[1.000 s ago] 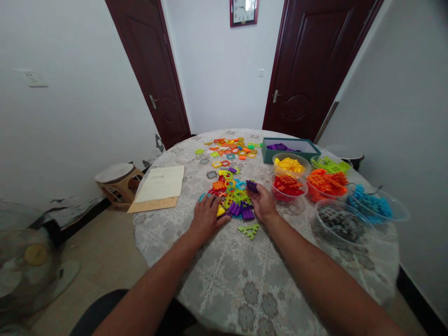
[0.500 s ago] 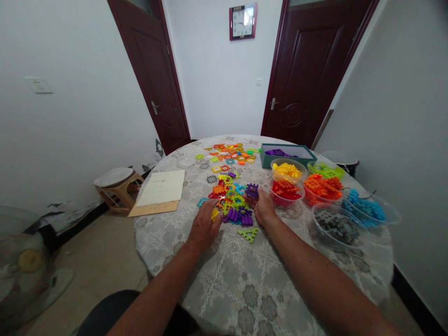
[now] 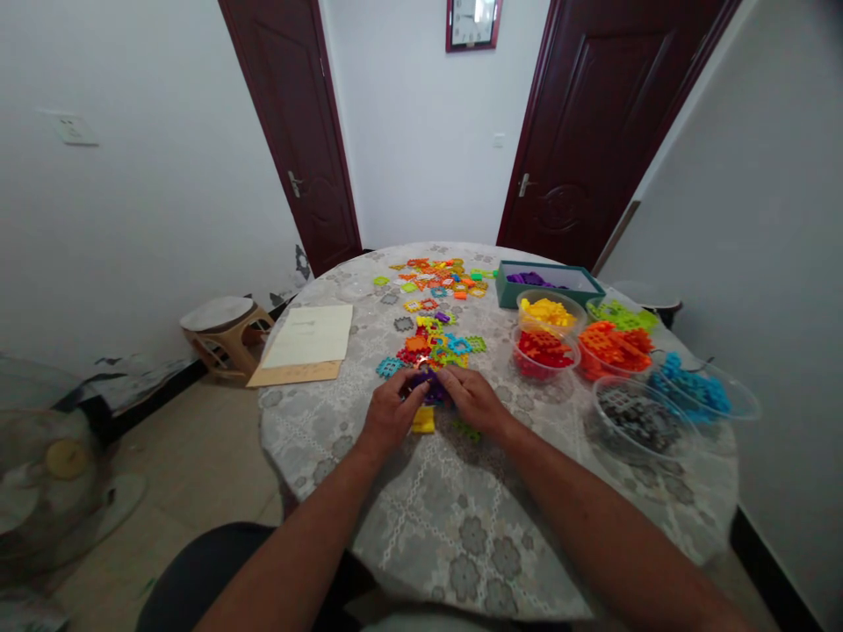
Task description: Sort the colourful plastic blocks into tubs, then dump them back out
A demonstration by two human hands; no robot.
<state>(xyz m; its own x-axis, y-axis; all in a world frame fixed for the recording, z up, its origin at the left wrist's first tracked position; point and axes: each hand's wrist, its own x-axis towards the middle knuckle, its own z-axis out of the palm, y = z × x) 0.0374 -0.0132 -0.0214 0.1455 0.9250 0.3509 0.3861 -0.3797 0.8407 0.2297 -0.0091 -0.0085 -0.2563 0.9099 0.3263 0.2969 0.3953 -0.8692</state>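
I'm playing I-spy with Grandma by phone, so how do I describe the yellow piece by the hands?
Find the flower-patterned round table, then the left hand and right hand together around something purple. Just on the near side of that purple is the yellow piece. Unlike the green piece to its right, it's bright yellow, and it's the yellow one nearest the camera.

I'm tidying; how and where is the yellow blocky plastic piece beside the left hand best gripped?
Probably pinch the yellow blocky plastic piece by its straight near edge, coming from the person's side: that edge is uncovered, while the far one sits close to the left hand and the dark purple plastic it holds.
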